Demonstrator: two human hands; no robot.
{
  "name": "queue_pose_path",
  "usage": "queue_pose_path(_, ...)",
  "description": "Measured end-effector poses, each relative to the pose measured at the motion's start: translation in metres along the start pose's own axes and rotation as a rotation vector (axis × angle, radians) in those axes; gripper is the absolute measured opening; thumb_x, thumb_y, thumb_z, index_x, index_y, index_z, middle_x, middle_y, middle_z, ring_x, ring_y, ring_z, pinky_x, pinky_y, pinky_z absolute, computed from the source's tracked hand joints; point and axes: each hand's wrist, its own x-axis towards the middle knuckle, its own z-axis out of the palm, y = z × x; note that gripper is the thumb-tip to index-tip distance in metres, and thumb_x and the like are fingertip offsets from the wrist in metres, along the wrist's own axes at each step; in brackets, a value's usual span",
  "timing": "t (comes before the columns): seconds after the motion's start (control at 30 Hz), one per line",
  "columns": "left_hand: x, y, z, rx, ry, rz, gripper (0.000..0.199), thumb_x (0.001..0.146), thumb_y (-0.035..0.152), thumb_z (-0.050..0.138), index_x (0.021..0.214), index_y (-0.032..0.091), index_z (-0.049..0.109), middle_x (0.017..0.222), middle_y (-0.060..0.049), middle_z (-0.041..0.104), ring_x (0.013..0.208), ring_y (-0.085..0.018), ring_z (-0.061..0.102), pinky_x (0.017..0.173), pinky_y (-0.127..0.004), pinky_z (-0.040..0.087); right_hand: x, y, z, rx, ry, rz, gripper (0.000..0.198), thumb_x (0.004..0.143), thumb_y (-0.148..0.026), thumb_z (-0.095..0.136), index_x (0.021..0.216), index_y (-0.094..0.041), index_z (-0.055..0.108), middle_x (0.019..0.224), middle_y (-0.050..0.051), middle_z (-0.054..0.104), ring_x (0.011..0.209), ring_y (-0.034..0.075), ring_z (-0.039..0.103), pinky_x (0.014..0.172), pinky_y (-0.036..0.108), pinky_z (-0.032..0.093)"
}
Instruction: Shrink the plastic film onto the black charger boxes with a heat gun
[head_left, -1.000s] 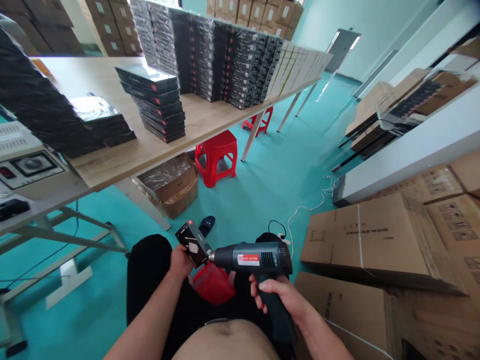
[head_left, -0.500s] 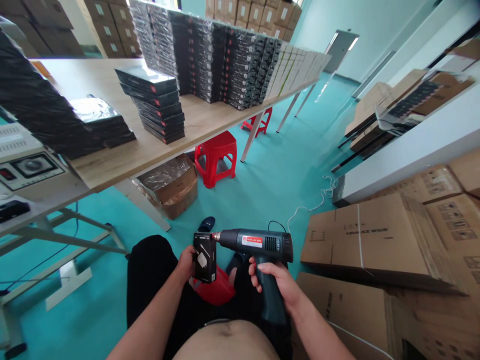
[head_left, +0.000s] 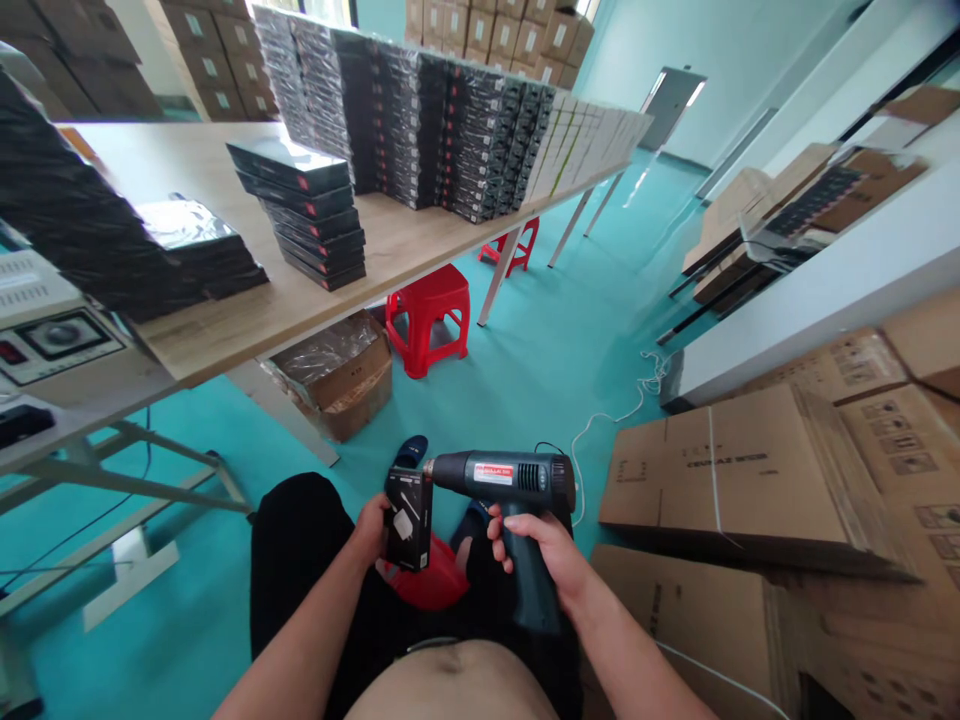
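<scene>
My left hand (head_left: 370,528) grips a small black box (head_left: 409,520) by its left side; a white charger and cable are printed on its front. My right hand (head_left: 541,548) is wrapped around the handle of a dark heat gun (head_left: 499,474) with a red and white label. The gun lies level, its metal nozzle pointing left at the upper right edge of the box, very close to it. I cannot tell whether nozzle and box touch. Both are held above my lap, over a red stool seat (head_left: 431,580).
A wooden table (head_left: 247,320) carries a short stack of black boxes (head_left: 319,225), a long row of wrapped boxes (head_left: 420,130) and a machine with a dial (head_left: 64,335). A red stool (head_left: 431,315) and an open carton (head_left: 341,380) stand below. Flattened cartons (head_left: 720,470) lie right.
The heat gun and my right hand have shifted slightly left and up, bringing the nozzle nearer the box's upper right edge. The black box has turned a little.
</scene>
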Motion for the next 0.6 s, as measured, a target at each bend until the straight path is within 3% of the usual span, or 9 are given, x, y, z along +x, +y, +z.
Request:
queue_pose_path(0.1, -0.003, 0.002, 0.001, 0.064, 0.035, 0.018, 0.007, 0.058, 0.013, 0.051, 0.063, 0.018, 0.05, 0.046, -0.001, 0.053, 0.041, -0.019, 0.053, 0.045, -0.032, 0.048, 0.004, -0.003, -0.004, -0.027, 0.047, 0.017, 0.025, 0.077, -0.025, 0.057, 0.097, -0.01, 0.063, 0.078, 0.007, 0.066, 0.061, 0.015, 0.062, 0.049, 0.022, 0.048)
queue_pose_path(0.4, -0.014, 0.006, 0.01, 0.125, 0.061, 0.029, 0.004, 0.06, 0.015, 0.05, 0.062, 0.018, 0.05, 0.046, -0.003, 0.055, 0.042, -0.022, 0.056, 0.045, -0.034, 0.049, 0.005, -0.012, 0.009, -0.167, -0.077, 0.006, 0.026, 0.075, -0.025, 0.059, 0.097, -0.01, 0.063, 0.077, 0.007, 0.068, 0.059, 0.015, 0.063, 0.048, 0.023, 0.048)
queue_pose_path(0.6, -0.013, 0.012, 0.009, 0.038, 0.106, 0.057, 0.007, 0.064, 0.016, 0.047, 0.067, 0.018, 0.052, 0.045, -0.001, 0.052, 0.043, -0.021, 0.056, 0.05, -0.035, 0.051, -0.02, -0.009, -0.002, -0.398, -0.245, 0.231, 0.024, 0.067, -0.018, 0.062, 0.089, -0.01, 0.065, 0.07, 0.006, 0.068, 0.051, 0.014, 0.061, 0.044, 0.022, 0.045)
